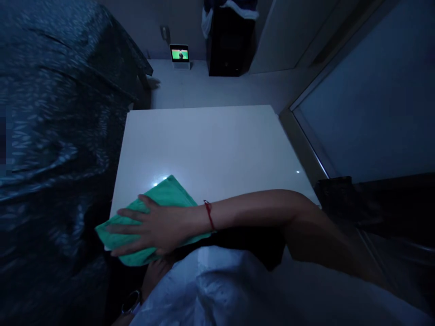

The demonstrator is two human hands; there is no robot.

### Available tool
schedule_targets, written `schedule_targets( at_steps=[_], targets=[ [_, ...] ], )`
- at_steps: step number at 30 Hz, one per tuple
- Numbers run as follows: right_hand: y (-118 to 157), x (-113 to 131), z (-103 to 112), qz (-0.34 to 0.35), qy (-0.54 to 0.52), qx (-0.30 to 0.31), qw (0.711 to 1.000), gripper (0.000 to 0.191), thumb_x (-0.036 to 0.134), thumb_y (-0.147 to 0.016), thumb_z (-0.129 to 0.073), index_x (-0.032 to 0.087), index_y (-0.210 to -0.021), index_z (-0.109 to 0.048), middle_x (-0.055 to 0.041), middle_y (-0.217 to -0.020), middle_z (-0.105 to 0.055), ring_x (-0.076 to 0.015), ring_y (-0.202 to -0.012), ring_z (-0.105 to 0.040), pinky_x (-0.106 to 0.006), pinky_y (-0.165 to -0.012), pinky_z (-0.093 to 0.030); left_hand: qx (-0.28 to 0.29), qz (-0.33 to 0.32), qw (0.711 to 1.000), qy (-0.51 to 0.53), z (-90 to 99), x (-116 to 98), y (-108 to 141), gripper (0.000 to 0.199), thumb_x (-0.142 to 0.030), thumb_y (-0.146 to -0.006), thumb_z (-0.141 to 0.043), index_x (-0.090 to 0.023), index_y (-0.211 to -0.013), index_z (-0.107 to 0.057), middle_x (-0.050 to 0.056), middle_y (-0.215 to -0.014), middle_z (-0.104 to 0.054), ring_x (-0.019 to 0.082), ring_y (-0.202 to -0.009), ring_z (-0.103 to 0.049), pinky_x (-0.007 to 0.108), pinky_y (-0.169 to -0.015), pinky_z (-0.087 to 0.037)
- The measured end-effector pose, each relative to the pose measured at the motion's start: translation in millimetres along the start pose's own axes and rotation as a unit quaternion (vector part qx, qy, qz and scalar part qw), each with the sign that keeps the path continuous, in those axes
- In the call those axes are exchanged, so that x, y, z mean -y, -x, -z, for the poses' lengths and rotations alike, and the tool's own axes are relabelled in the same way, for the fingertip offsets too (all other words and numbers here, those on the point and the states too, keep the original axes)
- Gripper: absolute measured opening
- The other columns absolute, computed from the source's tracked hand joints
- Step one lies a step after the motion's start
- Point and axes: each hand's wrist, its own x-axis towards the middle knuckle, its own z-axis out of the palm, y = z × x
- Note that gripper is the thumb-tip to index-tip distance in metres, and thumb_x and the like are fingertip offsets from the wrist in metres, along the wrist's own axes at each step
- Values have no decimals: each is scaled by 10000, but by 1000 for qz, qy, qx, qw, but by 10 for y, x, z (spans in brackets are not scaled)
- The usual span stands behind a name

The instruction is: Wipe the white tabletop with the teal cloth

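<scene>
1. Along the lower left of the frame, a green microfibre cloth (151, 199) is laid flat on the near left corner of a glossy white rectangular table (204, 145), with one folded end overhanging the table's left edge.
2. Across the cloth, the right grip (154, 228) is spread wide and pressed down palm-first, with the fingers splayed and not closed on the fabric. A thin red string bracelet (209, 215) is worn at its wrist.
3. Below the cloth, the left grip (155, 276) is seen just beside the lower edge, partly hidden by a white fabric sleeve (204, 290). Whether it is open or closed cannot be told. A dark wristwatch (132, 302) is worn on that wrist.
4. At this step, the cloth is held against the tabletop under the flat right palm, and the far part of the table is not reached by it.
5. Beyond the table, at upper centre, a small screen showing a green picture (179, 54) is stood on a pale floor. Dark blue patterned bedding (57, 136) fills the left of the frame.
</scene>
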Motion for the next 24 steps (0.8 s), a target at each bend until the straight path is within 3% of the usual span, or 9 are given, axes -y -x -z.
schedule_targets(
  at_steps=[2, 4, 9, 15, 20, 24],
  targets=[
    [-215, -155, 7, 17, -16, 4, 1000, 672, 393, -1158, -485, 369, -1821, -380, -49, -1928, -275, -377, -1779, -258, -689, -1345, -363, -11, -7, 1000, 0, -10, 6, 17, 573, -224, -1139, -331, -335, -1064, -888, 31, -1050, -900, 216, -966, -871, 397, -880, -667],
    [-403, -368, -13, -12, -27, 3, 1000, 653, 422, -1181, -400, 318, -1825, -373, -56, -1921, -286, -351, -1773, -280, -664, -1357, -359, -13, -22, 1000, 3, -8, 28, 13, 581, -246, -1166, -323, -348, -1100, -891, 7, -1079, -901, 200, -967, -869, 360, -908, -664],
    [-740, -1113, -85, -167, -65, 16, 984, 700, 582, -1187, -289, 258, -1802, -370, 7, -1894, -342, -381, -1765, -247, -645, -1393, -269, -22, -37, 999, 13, 28, 70, -42, 542, -320, -1222, -347, -322, -1169, -887, -1, -1103, -901, 171, -972, -854, 297, -926, -624],
    [-907, -1898, -135, -336, -114, -17, 935, 720, 629, -1180, -303, 259, -1794, -367, 9, -1912, -268, -358, -1779, -194, -682, -1397, -214, -25, -48, 999, 2, 74, 37, -67, 618, -326, -1239, -273, -347, -1111, -878, -16, -1080, -898, 142, -983, -830, 275, -959, -606],
    [-761, -2287, -233, -419, -134, -51, 897, 733, 620, -1182, -371, 225, -1798, -330, -10, -1901, -239, -389, -1756, -222, -723, -1360, -233, -17, -42, 999, -10, 107, 31, -68, 685, -309, -1247, -220, -351, -1088, -885, -36, -1088, -900, 132, -974, -838, 267, -935, -617],
    [-246, -2460, -323, -478, -129, -75, 865, 720, 551, -1193, -361, 136, -1782, -355, -86, -1895, -301, -433, -1736, -282, -793, -1332, -230, -2, -30, 1000, -6, 99, 59, -45, 709, -307, -1247, -206, -368, -1128, -902, -51, -1109, -900, 139, -983, -845, 282, -924, -622]
  ],
)
